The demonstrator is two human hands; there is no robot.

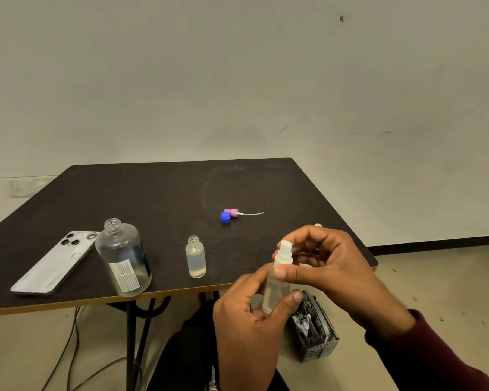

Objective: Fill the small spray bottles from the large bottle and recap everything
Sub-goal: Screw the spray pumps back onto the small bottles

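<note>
Here, left to right across the frame:
Phone [55, 261]: lower left of the surface [158, 190], flat, pale glossy slab, camera side up.
Large bottle [123, 256]: just right of the phone, clear rounded cylinder with a paper label, uncapped, a little liquid at the bottom.
Small open bottle [196, 256]: centre, frosted plastic, threaded neck bare, only a shallow layer inside; filling and capping appear left to do.
Loose caps: blue cap [225, 217] and pink spray head [233, 212] with its thin white tube, mid-frame, touching.
Held spray bottle [277, 280]: lower right, frosted, white sprayer on top.
Left hand [247, 320]: grip clamped round the bottle's body.
Right hand [328, 266]: grip pinched on the sprayer, seemingly screwing it.
Progress: roughly halfway; the large bottle needs recapping.
</note>
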